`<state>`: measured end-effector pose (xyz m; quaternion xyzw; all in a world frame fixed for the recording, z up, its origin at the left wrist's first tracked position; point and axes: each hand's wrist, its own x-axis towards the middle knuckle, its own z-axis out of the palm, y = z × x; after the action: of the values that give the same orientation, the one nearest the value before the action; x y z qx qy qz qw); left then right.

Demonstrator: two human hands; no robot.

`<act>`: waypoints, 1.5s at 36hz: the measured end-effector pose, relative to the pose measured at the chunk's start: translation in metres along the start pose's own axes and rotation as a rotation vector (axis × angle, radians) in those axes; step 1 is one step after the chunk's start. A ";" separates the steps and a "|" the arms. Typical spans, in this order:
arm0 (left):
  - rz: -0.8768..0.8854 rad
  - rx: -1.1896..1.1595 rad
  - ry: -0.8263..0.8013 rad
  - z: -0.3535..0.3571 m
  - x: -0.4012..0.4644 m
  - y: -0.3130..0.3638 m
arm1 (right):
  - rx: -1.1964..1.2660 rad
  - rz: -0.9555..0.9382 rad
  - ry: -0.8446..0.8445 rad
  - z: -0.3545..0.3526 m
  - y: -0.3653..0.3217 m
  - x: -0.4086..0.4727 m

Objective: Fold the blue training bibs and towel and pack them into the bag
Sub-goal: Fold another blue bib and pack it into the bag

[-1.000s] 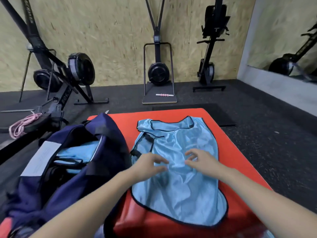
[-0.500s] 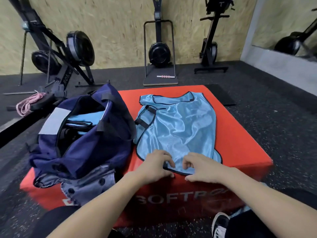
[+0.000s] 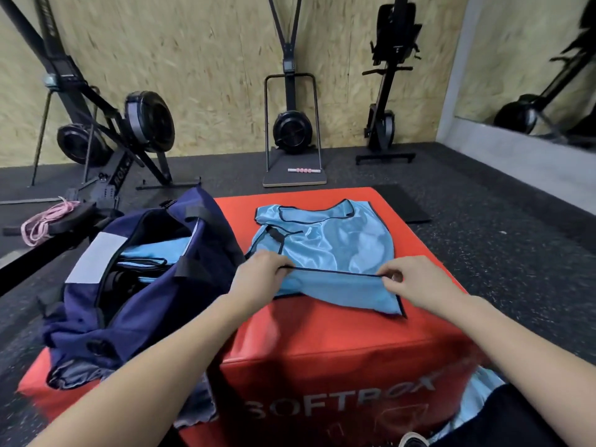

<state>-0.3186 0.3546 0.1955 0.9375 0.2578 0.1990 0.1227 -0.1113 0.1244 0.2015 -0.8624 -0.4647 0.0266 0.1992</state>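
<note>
Slippery blue satin bib [image 3: 325, 246] on the red foam box [image 3: 429, 262]: left hand [image 3: 263, 274] and right hand [image 3: 416, 282] pinch its hem, which could slip and skew the fold beside the open bag [image 3: 135, 298].

Red soft box [image 3: 338, 343] on the floor; blue bib [image 3: 332, 243] and navy bag [image 3: 154, 285] lie on it
</note>
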 end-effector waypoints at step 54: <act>0.093 0.000 -0.110 0.082 -0.001 0.011 | 0.108 -0.193 -0.173 0.079 0.003 0.026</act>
<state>-0.2787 0.3340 0.1253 0.9579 0.2070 0.1527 0.1273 -0.1129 0.1691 0.1317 -0.7962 -0.5587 0.1066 0.2064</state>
